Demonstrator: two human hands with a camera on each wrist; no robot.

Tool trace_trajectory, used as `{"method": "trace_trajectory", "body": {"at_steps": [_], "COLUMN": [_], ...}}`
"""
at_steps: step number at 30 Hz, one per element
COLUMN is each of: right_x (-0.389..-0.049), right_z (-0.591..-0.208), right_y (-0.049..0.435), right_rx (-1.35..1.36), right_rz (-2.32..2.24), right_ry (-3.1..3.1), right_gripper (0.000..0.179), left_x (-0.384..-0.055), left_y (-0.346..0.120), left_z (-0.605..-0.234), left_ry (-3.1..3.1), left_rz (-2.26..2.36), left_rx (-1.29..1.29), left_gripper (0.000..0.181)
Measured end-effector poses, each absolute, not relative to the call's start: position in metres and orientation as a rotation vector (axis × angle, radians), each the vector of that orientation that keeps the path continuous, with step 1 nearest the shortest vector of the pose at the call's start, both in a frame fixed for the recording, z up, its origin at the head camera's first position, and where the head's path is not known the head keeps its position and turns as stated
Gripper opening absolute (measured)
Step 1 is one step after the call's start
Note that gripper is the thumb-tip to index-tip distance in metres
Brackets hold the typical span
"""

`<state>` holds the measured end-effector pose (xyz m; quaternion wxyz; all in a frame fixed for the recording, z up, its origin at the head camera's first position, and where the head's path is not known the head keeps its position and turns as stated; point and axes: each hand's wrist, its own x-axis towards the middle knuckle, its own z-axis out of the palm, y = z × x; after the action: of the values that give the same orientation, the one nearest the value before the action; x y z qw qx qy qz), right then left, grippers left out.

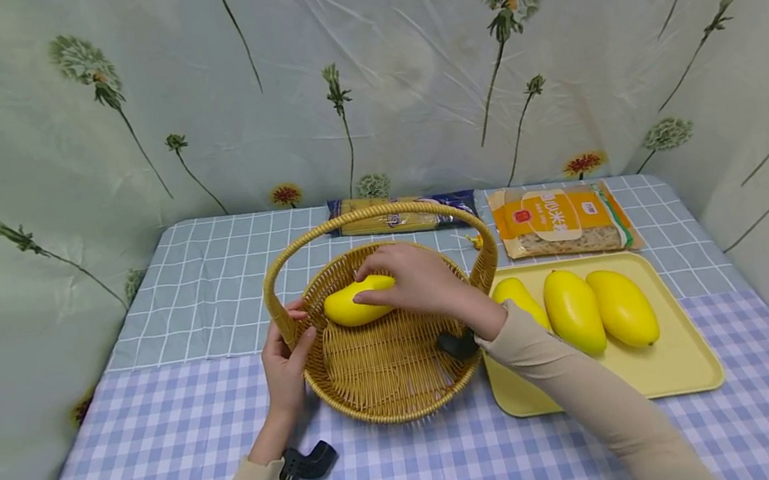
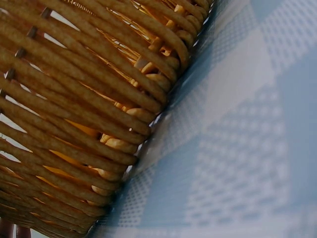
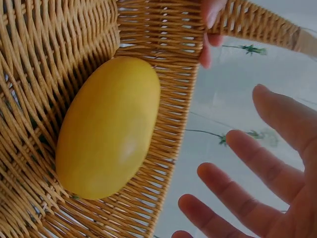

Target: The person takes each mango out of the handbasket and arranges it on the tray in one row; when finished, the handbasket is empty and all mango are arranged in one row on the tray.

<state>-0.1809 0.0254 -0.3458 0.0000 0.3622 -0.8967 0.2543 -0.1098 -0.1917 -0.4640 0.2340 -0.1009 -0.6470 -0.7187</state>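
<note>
A round wicker basket [image 1: 383,374] with a tall arched handle stands mid-table. Inside it, against the far left wall, lies one yellow mango [image 1: 350,307]. My left hand [image 1: 285,366] grips the basket's left rim beside the foot of the handle, thumb on the inner side. Over the basket reaches my right hand [image 1: 417,278], just right of the mango. The right wrist view shows its fingers [image 3: 242,198] spread and apart from the mango [image 3: 111,129]. Woven basket wall [image 2: 74,99] fills much of the left wrist view.
Right of the basket is a yellow tray [image 1: 648,379] with three mangoes [image 1: 574,312], one partly behind my right forearm. A pack of spaghetti [image 1: 390,224] and an orange food bag [image 1: 563,220] lie at the back. Dandelion-print cloth [image 1: 398,87] hangs behind.
</note>
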Motion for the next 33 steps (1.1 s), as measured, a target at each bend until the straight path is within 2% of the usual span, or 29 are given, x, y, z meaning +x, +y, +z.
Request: {"method": "trace_trajectory", "body": {"at_steps": [12, 33], "right_x": [-0.205, -0.213], "right_z": [-0.360, -0.375], "right_y": [0.011, 0.003], "right_rx": [1.060, 1.074], "right_rz": [0.738, 0.659], "right_ry": [-3.046, -3.226], "right_gripper": [0.035, 0.044], "left_x": [-0.109, -0.109], "left_y": [-0.190, -0.190], "left_z": [-0.462, -0.463], "left_ry": [-1.769, -1.765], "left_rz": [-1.982, -1.964], "left_rx": [-0.294, -0.301], "left_gripper": [0.020, 0.021]}}
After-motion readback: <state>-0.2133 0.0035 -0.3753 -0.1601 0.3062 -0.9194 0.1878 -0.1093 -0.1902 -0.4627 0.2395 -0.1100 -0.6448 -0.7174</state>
